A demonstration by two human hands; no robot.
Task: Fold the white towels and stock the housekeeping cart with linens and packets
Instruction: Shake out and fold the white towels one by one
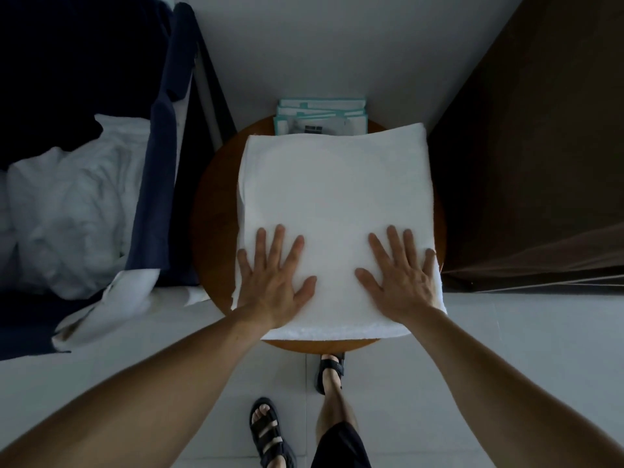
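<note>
— Where did we have the towel?

— The folded white towel (334,211) lay square on the small round wooden table (216,184) and covered most of its top. Its near edge reached almost to the table's near rim.

— And our hands?

— Both were flat on it, palms down, fingers straight and spread wide. Our left hand (273,282) pressed the near left corner, with the little finger at the towel's left edge. Our right hand (401,278) pressed the near right corner, with its little finger at the right edge. Neither hand gripped anything, and the two were well apart.

— What lay behind the towel?

— A stack of white packets (320,116) with teal borders stood at the table's far side, against the pale wall. The towel's far edge hid their lower part.

— And to our left?

— Crumpled white linens (67,211) were heaped there, with dark blue fabric (158,184) hanging around them. We could not tell what held them.

— To our right?

— A dark brown panel (526,146). Below the table, we saw our feet in black sandals (266,430) on the pale tiled floor (506,349).
</note>
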